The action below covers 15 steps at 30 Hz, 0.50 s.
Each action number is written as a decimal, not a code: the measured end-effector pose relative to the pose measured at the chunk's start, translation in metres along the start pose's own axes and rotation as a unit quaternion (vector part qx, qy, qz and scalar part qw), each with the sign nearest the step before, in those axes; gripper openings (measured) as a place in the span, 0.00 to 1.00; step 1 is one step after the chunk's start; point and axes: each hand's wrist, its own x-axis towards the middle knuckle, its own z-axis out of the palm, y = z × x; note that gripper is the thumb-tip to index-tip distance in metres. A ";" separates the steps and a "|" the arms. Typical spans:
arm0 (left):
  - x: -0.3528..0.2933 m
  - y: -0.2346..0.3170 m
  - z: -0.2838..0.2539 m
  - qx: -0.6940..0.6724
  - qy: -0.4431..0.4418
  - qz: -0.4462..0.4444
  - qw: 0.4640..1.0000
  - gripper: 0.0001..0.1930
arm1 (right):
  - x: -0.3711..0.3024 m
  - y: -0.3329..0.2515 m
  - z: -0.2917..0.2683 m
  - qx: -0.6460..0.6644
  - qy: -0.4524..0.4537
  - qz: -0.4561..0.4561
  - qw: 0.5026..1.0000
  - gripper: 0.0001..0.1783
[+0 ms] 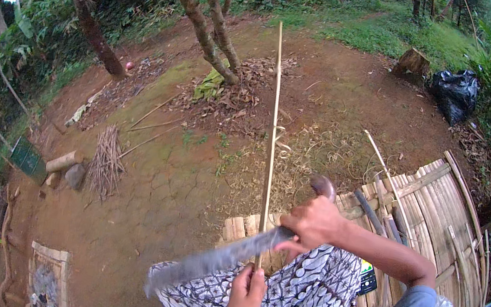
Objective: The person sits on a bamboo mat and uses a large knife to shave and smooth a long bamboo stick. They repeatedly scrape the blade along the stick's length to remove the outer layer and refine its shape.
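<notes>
A long, thin bamboo strip (272,138) stands nearly upright before me, running from my lap out over the ground. My left hand (246,292) is closed around its lower part. In my right hand (313,221) is a machete with a curved dark wooden handle (324,186). Its broad grey blade (210,257) slants down to the left across the strip, just above my left hand, and is slightly blurred. Whether the edge touches the strip, I cannot tell. Under both hands lies black-and-white patterned cloth (319,294) over my legs.
I sit on a bamboo slat platform (438,232), where another strip (389,176) and dark tool-like pieces (370,212) lie at my right. Curly shavings (322,153) litter the ground ahead. Beyond are a tree (205,25), a stump (412,63), a black plastic bag (454,93) and a stick pile (108,161).
</notes>
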 end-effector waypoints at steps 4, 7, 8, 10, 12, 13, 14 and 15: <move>-0.015 0.008 -0.002 -0.013 0.016 -0.007 1.000 0.09 | 0.021 0.039 -0.011 -0.010 0.125 0.023 0.992 0.29; -0.012 0.018 -0.005 0.066 0.027 0.036 0.997 0.11 | 0.037 0.144 -0.029 0.062 0.125 0.410 0.901 0.39; -0.009 0.004 -0.004 0.066 0.014 0.033 0.997 0.11 | 0.040 0.164 -0.038 0.027 0.170 0.411 0.895 0.41; -0.010 -0.010 -0.002 0.024 -0.021 -0.004 0.999 0.12 | 0.044 0.184 -0.053 0.012 0.234 0.421 0.876 0.43; -0.005 -0.005 -0.005 -0.053 -0.027 -0.004 0.998 0.13 | 0.035 0.196 -0.047 0.057 0.243 0.453 0.856 0.43; -0.002 -0.004 -0.003 -0.096 -0.039 -0.012 0.994 0.13 | 0.020 0.209 -0.039 0.036 0.222 0.482 0.847 0.44; 0.001 -0.001 -0.009 -0.066 -0.026 0.010 0.997 0.14 | 0.021 0.189 -0.029 0.082 0.223 0.442 0.865 0.44; 0.003 0.000 -0.011 -0.078 -0.031 0.009 0.996 0.14 | 0.013 0.176 -0.023 0.070 0.207 0.449 0.867 0.44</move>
